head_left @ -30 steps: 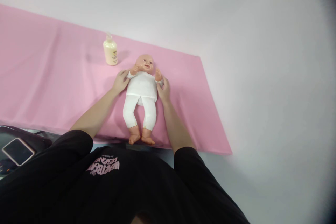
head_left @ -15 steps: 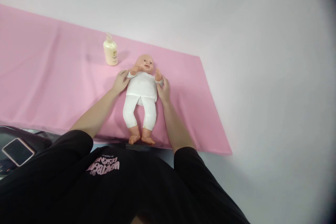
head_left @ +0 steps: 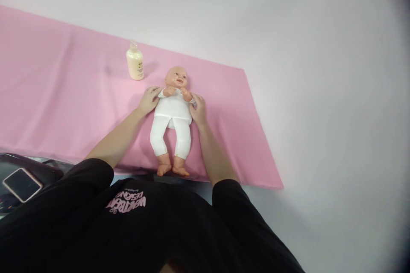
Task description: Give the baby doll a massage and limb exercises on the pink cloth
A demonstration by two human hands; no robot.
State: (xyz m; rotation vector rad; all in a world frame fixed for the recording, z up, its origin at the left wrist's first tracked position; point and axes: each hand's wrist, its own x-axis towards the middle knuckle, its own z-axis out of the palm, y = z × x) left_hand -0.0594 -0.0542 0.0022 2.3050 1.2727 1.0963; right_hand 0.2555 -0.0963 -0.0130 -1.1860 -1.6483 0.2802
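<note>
A doll (head_left: 172, 110) was laid on its back on a pink cover (head_left: 80, 72), its head turned to the far side and its bare feet (head_left: 164, 169) placed at the near edge. It was dressed in a white top (head_left: 174, 104) and white trousers (head_left: 182, 138). Its arms were bent inward, so that both small hands (head_left: 169, 91) were brought over the upper chest.

The doll's left-side arm was held at the sleeve by the left hand (head_left: 149, 100), its fingers partly curled. The arm on the right was held likewise by the right hand (head_left: 198, 109), with the fingers bent about the cuff; how firmly either was gripped could not be told.

A pump bottle (head_left: 135, 65) of pale yellow contents was stood upright, left of the doll's head and slightly farther off. At the near left, a phone (head_left: 22, 184) was seen lying on a dark surface (head_left: 32, 164).
</note>
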